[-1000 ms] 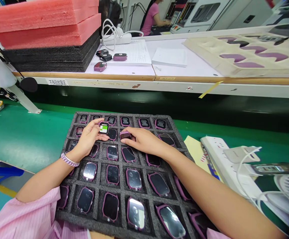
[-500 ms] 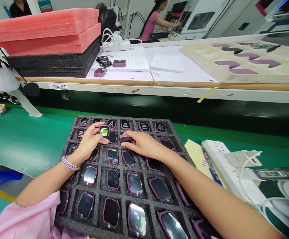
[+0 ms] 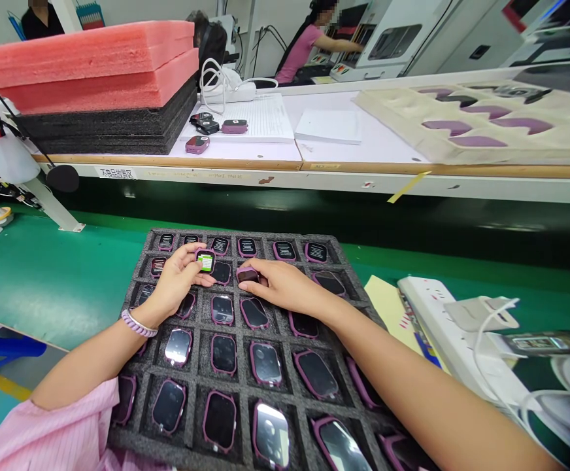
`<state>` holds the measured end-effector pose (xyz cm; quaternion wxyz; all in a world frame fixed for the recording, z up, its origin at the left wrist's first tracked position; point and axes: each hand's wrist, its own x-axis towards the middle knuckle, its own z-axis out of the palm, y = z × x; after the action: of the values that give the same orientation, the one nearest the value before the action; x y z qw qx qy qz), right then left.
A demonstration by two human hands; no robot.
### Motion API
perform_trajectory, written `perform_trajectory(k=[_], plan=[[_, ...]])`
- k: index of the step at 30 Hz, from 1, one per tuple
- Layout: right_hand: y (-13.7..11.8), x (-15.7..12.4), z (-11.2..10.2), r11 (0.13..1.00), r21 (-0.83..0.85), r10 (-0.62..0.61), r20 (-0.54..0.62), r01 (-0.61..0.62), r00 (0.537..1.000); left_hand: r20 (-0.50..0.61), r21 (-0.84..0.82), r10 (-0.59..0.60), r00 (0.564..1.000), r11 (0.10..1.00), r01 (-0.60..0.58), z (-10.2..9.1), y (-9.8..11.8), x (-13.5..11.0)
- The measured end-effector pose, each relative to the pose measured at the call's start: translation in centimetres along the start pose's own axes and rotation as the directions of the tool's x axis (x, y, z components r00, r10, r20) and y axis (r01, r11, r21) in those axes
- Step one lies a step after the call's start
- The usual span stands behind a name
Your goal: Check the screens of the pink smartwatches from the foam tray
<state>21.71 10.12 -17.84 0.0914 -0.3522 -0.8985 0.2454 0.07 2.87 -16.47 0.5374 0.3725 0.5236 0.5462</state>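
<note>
A dark grey foam tray lies on the green mat and holds several purple smartwatch bodies in square pockets. My left hand is closed on a watch with a lit green screen, raised a little over the tray's second row. My right hand pinches another purple watch at its pocket in the same row, its dark screen tilted up. Both forearms reach across the tray from the near edge.
A white power strip with a plug and cable lies right of the tray, over a yellow sheet. Behind a dark gap stands a bench with pink and black foam stacks, loose watches and white pads. People work at machines far back.
The view has shifted slightly. Both hands stay at the same pockets, each still holding its watch; no clear movement of the watches.
</note>
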Motion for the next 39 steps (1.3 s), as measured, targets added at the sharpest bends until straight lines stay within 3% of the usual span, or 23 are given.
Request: perform_trajectory(k=[39], plan=[[0.04,-0.05,-0.11,1.0,-0.01,-0.009,0.003,0.009,1.0,0.008,-0.056,-0.008,1.0,0.998,0.008,-0.26,-0.09,-0.04]])
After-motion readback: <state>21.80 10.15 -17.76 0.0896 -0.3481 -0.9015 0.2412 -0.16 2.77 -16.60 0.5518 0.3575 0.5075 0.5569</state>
